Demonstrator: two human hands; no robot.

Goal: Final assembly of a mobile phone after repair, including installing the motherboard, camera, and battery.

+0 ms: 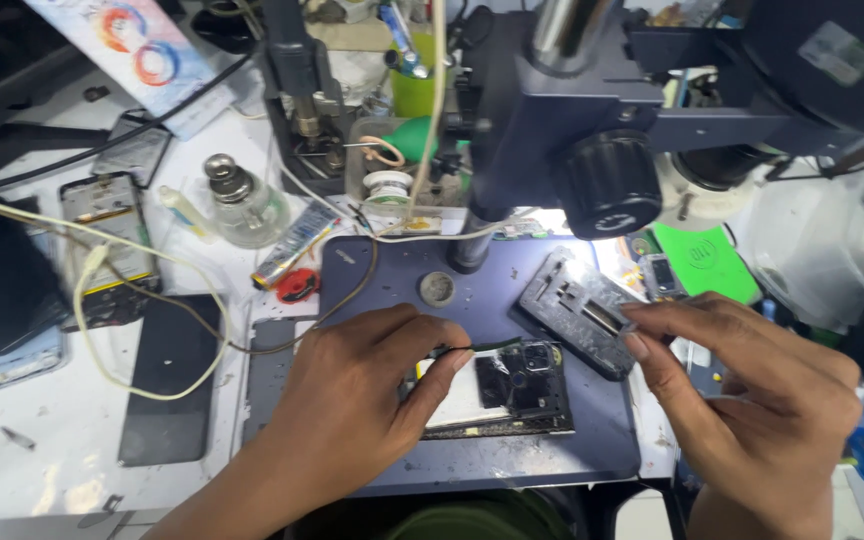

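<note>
Back cover's already off the opened phone (512,390) below the microscope (592,130); our left hand (362,390) presses it, fingers flat, while our right hand (742,390) pinches something unseen.

Both hands are bare: the left hand (357,385) and the right hand (742,400) wear no glove, no ring and no watch. The left forearm shows bare, with no sleeve, down to the lower edge of the view. The fingernails are short and plain, and each wrist is uncovered.
</note>
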